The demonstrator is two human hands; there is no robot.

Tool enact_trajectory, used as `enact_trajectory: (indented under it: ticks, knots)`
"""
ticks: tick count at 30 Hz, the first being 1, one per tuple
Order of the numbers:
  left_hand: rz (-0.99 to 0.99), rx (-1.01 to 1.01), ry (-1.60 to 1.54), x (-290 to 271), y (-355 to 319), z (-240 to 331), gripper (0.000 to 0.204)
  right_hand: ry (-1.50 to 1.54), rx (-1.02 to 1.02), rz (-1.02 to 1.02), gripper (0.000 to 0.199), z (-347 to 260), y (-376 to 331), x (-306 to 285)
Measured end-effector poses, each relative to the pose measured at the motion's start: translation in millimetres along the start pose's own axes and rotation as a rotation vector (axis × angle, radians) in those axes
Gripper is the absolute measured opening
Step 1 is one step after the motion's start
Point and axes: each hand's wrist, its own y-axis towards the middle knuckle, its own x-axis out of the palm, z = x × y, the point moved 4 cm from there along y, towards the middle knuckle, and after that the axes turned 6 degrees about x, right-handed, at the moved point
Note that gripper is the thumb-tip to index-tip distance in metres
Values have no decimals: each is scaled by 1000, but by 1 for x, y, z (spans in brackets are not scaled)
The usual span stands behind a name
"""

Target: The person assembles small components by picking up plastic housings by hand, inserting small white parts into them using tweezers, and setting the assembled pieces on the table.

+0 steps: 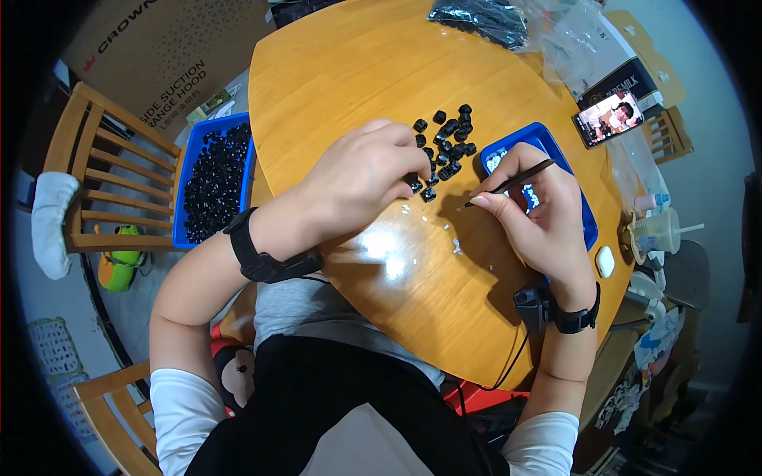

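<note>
My left hand is at the near left edge of a loose cluster of small black blocky pieces. Its thumb and fingers pinch one small black piece, partly hidden by the fingertips. In my right hand is a slim black pen-like tool, held as one holds a pen. The tool's tip points left, just above the tabletop. Tiny white bits lie scattered on the table between and below my hands. Under the right hand, partly covered, sits a blue tray with small white pieces in it.
On the left a wooden chair stands beside a blue bin full of black pieces. A lit phone leans against a box at the right edge, near a white case and a cup. Plastic bags lie on the table's far side.
</note>
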Motion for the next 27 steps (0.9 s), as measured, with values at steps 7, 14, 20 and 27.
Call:
enact_trajectory:
  ticks: [7, 14, 20, 27]
  knots:
    - [-42, 24, 47, -3, -4, 3, 16, 24, -35, 5, 17, 0, 1, 2]
    - [148, -325, -376, -17, -51, 31, 13, 177, 28, -18, 18, 0, -1, 0]
    - [336, -289, -441, 7, -74, 40, 26, 388, 57, -111, 20, 0, -4, 12]
    - [370, -446, -771, 35, -78, 34, 27, 521, 38, -109, 22, -8, -9, 12]
